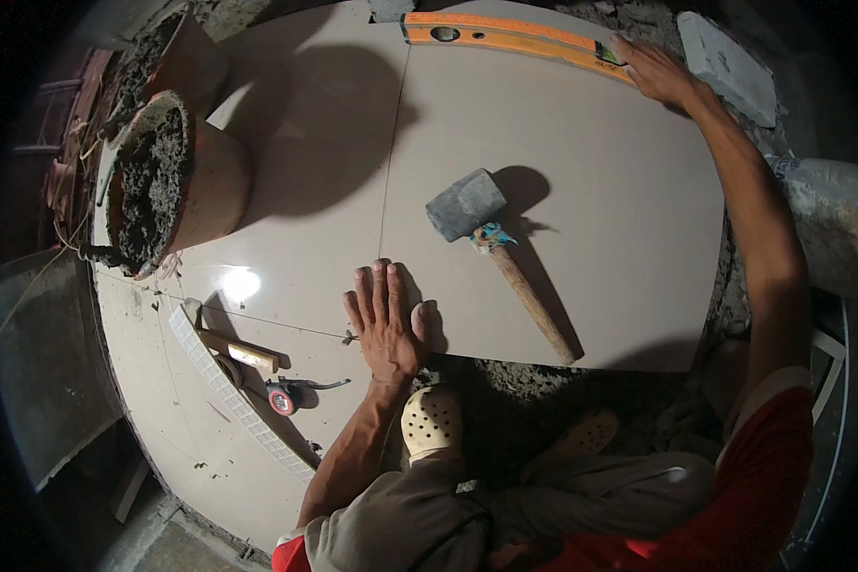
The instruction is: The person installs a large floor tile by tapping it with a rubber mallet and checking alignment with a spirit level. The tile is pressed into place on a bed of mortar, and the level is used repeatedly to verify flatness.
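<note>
Right hand (653,76) on level (534,40) by tile (620,191) edge; room around mallet (467,204).

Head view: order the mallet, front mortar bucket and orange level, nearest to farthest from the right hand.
From the right hand:
1. Orange level, end at the hand.
2. Mallet, lower left.
3. Front mortar bucket, far left.

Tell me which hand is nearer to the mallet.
Left. The left hand lies flat left of the mallet; the right hand is farther, beyond it to the right, at the orange level.
</note>
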A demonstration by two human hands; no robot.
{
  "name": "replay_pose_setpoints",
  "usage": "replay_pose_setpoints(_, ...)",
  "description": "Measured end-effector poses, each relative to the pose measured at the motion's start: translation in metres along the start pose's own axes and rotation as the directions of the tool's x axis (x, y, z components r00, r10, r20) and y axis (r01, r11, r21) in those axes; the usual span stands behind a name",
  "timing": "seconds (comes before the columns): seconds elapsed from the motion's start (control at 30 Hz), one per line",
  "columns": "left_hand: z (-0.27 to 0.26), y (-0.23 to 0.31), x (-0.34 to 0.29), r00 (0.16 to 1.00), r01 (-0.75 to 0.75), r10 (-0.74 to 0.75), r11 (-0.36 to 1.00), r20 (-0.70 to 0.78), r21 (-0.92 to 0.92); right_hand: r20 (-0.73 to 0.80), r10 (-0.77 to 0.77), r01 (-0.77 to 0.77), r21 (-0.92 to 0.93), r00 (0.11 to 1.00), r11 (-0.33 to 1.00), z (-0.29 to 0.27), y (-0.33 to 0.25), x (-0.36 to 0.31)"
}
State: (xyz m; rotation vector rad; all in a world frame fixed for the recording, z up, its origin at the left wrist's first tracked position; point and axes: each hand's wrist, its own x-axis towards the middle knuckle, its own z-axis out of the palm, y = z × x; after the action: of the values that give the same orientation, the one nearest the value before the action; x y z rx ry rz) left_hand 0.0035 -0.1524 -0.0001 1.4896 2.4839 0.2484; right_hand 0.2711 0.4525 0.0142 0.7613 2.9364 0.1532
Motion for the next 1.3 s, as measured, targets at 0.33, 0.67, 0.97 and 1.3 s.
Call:
replay_pose_setpoints(0.33,0.001,0.000,0.002,1.000,0.007,-0.007,1.000,0.009,-0.006,-0.234,0.073,-0.051,0.097,0.970,0.994,-0.065,-0.037,-0.042)
replay_pose_setpoints(0.67,0.003,0.001,0.001,0.999,-0.012,0.010,0.999,-0.046,-0.038,-0.237,0.519,-0.436,0.327,0.821,0.839,0.000,-0.090,-0.211)
replay_pose_setpoints(0.97,0.006,0.000,0.000,0.997,-0.015,0.012,0.999,-0.079,-0.039,-0.431,0.487,-0.450,0.192,0.760,0.872,0.030,-0.117,-0.242)
replay_pose_setpoints(1.3,0.010,-0.002,-0.001,0.996,-0.011,0.008,0.999,-0.094,-0.032,-0.443,0.477,-0.403,0.257,0.759,0.879,0.014,-0.110,-0.225)
